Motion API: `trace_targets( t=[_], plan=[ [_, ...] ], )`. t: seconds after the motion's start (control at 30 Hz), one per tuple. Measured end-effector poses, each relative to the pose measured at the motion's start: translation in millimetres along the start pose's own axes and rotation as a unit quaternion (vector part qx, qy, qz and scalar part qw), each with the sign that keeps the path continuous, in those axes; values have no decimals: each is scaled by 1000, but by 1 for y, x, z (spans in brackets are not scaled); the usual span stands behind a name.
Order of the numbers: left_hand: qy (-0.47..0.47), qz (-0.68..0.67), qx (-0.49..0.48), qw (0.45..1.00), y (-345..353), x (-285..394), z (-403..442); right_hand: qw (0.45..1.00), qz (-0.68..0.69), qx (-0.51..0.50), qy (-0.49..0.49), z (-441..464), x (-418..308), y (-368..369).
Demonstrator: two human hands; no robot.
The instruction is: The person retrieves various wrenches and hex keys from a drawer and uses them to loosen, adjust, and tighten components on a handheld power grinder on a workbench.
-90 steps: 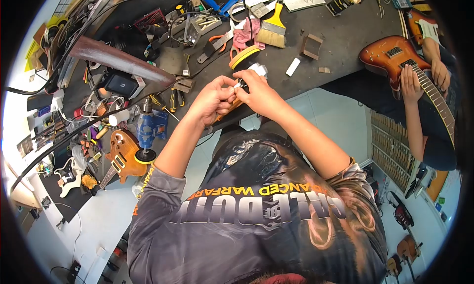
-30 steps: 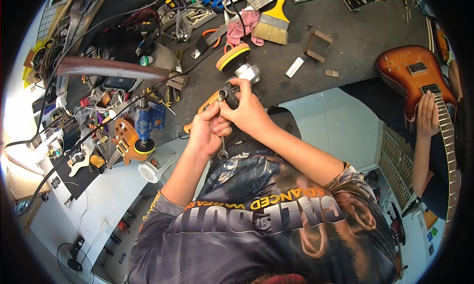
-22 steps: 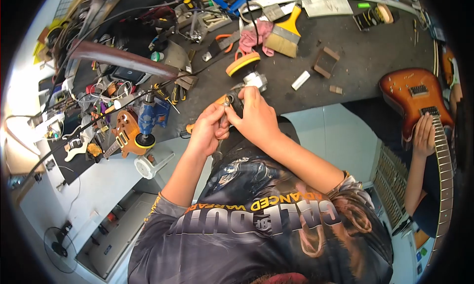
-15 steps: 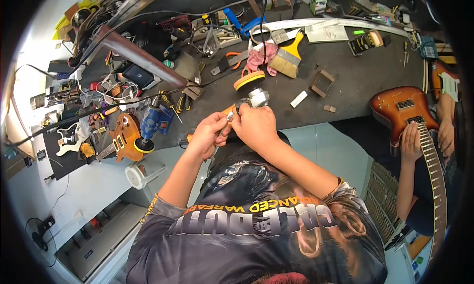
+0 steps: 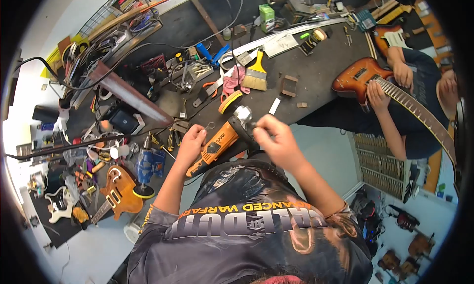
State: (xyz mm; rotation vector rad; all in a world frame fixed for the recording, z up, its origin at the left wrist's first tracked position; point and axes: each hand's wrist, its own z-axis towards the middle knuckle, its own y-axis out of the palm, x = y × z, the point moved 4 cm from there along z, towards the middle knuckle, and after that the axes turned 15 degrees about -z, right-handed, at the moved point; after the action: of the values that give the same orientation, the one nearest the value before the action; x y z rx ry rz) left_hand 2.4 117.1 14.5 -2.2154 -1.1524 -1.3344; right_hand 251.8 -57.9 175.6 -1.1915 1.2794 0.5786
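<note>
An orange power polisher (image 5: 217,145) with a round yellow-edged pad (image 5: 230,102) lies between my hands at the table's near edge. My left hand (image 5: 191,144) is closed beside its body, pinching a small thin metal ring (image 5: 210,126) at the fingertips. On the other side, my right hand (image 5: 277,142) is curled near the polisher's metal head (image 5: 243,113). Something small and dark shows at its fingertips, too unclear to name.
Beyond the polisher lie a yellow-handled brush (image 5: 256,74), a pink cloth (image 5: 233,80) and a white block (image 5: 275,106). A blue drill (image 5: 149,163) and a brown guitar (image 5: 120,191) are at left. At right, another person holds a sunburst guitar (image 5: 363,76).
My hands were together over the polisher and are now apart, the right one further right. The polisher's body is uncovered. The whole view has turned.
</note>
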Motion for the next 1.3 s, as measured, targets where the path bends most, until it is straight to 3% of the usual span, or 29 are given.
trace_targets(
  t=[0.13, 0.27, 0.3, 0.47, 0.6, 0.67, 0.73, 0.8, 0.87, 1.0, 1.03, 1.13, 1.17, 1.2, 1.3],
  plan=[
    [-22, 201, 28, 979, -30, -25, 0, 982, -151, 65, 97, 10, 102, -32],
    [6, 278, 38, 960, -24, -44, -1, 917, -387, 62, 79, 57, 180, -21],
    [-49, 268, 52, 961, -12, -32, -4, 909, -408, 67, 55, 72, 191, -15],
    [30, 322, 111, 940, 5, -56, 19, 879, -473, 61, -20, 132, 229, 4],
    [27, 335, 152, 929, 15, -52, 43, 865, -486, 97, -76, 172, 219, -40],
    [5, 360, 155, 920, 12, -54, 56, 860, -501, 85, -52, 205, 233, -72],
    [18, 356, 171, 918, 11, -52, 68, 831, -519, 184, -85, 229, 239, -95],
    [27, 357, 182, 916, 8, -56, 77, 824, -516, 214, -92, 239, 236, -102],
    [37, 355, 193, 914, 6, -61, 88, 871, -458, 136, -114, 232, 232, -85],
    [136, 437, 238, 857, 29, -38, 92, 948, -276, -65, -146, 168, 218, -20],
    [189, 427, 261, 845, 37, -26, 86, 949, -252, -107, -156, 150, 212, -4],
    [124, 284, 285, 907, 60, -26, 40, 952, -185, -179, -168, 111, 198, 30],
    [49, 116, 266, 956, 77, -35, 25, 959, -159, -182, -151, 104, 192, 34],
    [-26, -56, 238, 969, 97, -44, 15, 961, -149, -179, -150, 100, 191, 37],
    [-63, -272, 237, 931, 134, -51, 5, 956, -149, -192, -162, 89, 193, 45]
  ],
)
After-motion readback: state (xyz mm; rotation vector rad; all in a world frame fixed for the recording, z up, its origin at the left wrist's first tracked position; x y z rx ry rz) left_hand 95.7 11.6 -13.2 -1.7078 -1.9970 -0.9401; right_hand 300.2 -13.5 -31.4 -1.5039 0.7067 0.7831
